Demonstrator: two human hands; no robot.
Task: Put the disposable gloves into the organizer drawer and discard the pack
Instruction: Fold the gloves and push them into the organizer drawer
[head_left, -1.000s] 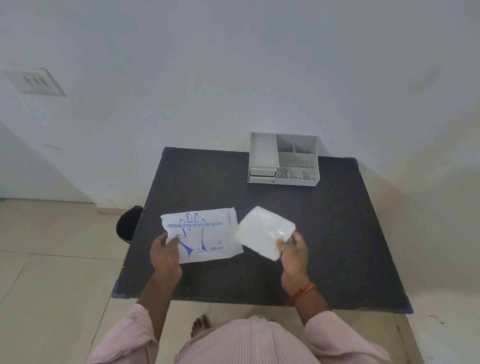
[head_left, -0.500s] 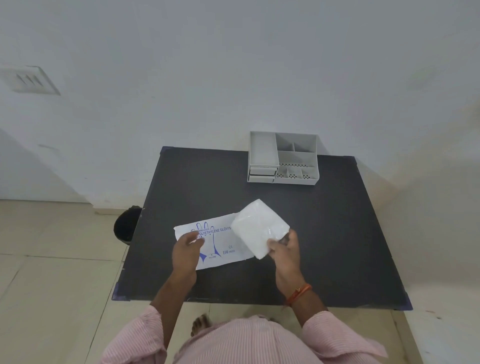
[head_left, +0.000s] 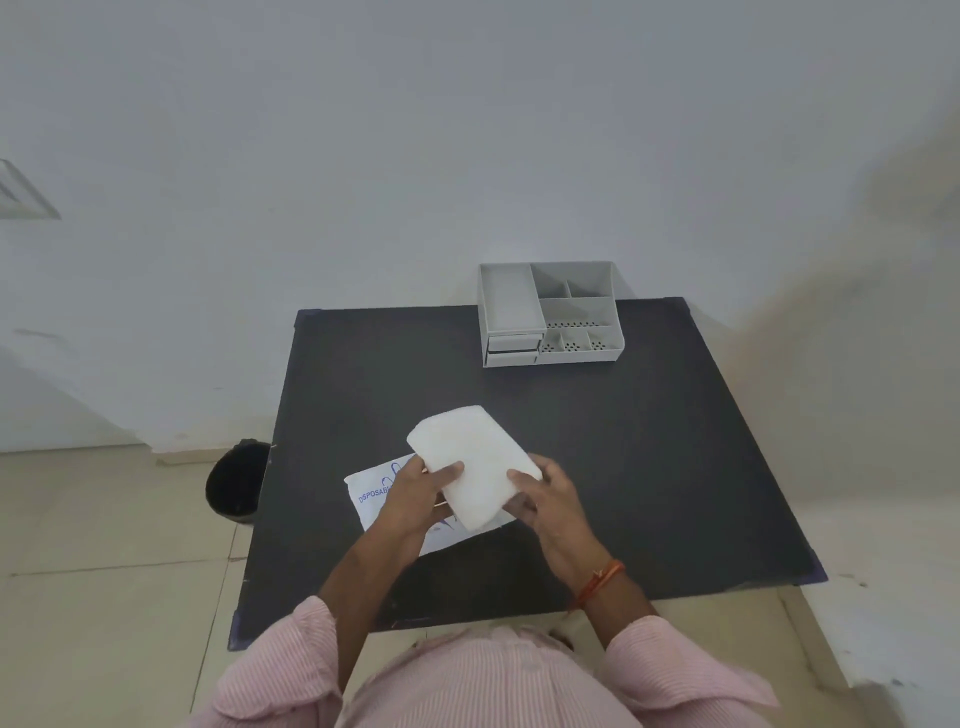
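A white stack of folded disposable gloves (head_left: 470, 457) is held above the black table (head_left: 649, 467) by both hands. My left hand (head_left: 415, 496) grips its left edge, thumb on top. My right hand (head_left: 548, 501) grips its near right edge. Under the hands lies the flat white pack (head_left: 371, 491) with blue print, partly hidden. The grey organizer (head_left: 550, 314) stands at the table's far edge, with two small closed drawers (head_left: 511, 351) at its front left.
A black waste bin (head_left: 236, 480) stands on the tiled floor just left of the table. A white wall rises behind the table. My pink striped sleeves fill the bottom of the view.
My left hand left the pack and took hold of the glove stack. The stack moved left over the pack and is now held by both hands.
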